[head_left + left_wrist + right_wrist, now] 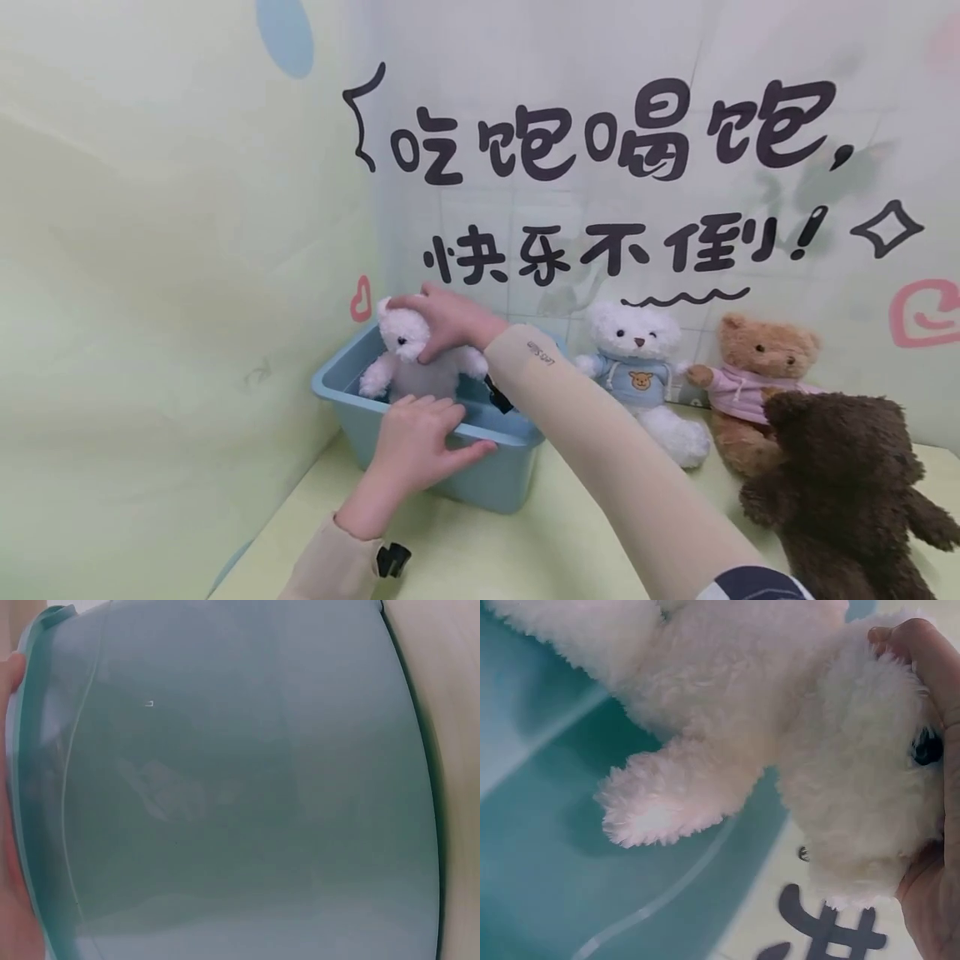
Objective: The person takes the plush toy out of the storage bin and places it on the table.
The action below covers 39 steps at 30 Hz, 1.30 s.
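A white plush bear (pixel 423 381) stands partly inside a blue plastic bin (pixel 457 483), its head and arms above the rim. My right hand (pixel 452 321) grips the bear by its head, thumb on the face side and fingers over the top. In the right wrist view the fluffy white bear (pixel 847 780) fills the middle, one arm hanging over the bin's inside. At the bin's near rim, my left hand (pixel 416 442) holds on with its fingers hooked over the edge and thumb stretched along it. The bear's lower part is hidden behind the bin's front wall.
Right of the bin sit a white bear in a blue hoodie (pixel 637 379) and a tan bear in a pink top (pixel 750 383) against the printed backdrop (pixel 540 42). A dark brown bear (pixel 840 475) is nearer, at right. A wall sheet (pixel 150 292) rises at left.
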Each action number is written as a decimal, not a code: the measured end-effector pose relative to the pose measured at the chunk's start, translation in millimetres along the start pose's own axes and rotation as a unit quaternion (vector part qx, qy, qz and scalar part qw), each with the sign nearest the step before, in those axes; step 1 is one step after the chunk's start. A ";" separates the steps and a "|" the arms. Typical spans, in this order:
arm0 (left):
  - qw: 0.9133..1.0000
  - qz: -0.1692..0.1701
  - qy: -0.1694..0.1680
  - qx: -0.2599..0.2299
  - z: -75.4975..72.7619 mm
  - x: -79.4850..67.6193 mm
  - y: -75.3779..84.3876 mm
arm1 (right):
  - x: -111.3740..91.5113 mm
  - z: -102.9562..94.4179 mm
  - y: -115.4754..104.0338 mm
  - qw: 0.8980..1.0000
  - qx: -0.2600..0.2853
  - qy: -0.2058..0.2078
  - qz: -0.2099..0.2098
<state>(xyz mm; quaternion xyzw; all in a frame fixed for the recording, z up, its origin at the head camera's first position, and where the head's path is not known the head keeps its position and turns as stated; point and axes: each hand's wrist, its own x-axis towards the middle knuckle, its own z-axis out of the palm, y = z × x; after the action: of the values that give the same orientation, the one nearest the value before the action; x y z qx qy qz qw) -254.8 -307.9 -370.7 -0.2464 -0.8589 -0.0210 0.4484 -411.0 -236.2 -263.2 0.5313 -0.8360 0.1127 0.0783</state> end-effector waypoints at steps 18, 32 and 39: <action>1.000 0.006 0.002 -0.023 8.9 6.2 2.6 | -45.5 -88.2 -6.1 0.997 -0.059 0.043 0.017; 0.999 -0.004 -0.046 -0.012 7.4 5.5 4.2 | -89.4 -141.0 -0.1 0.992 -0.068 0.107 0.017; 0.997 -0.027 -0.072 0.005 6.3 5.5 1.5 | -115.6 -171.1 1.4 0.987 -0.083 0.134 0.028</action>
<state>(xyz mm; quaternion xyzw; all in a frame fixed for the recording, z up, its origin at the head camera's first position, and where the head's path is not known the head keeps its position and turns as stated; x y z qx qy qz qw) -261.5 -302.7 -370.5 -0.2219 -0.8953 -0.0106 0.3860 -361.5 -88.4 -127.6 0.4793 -0.8390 0.1158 0.2301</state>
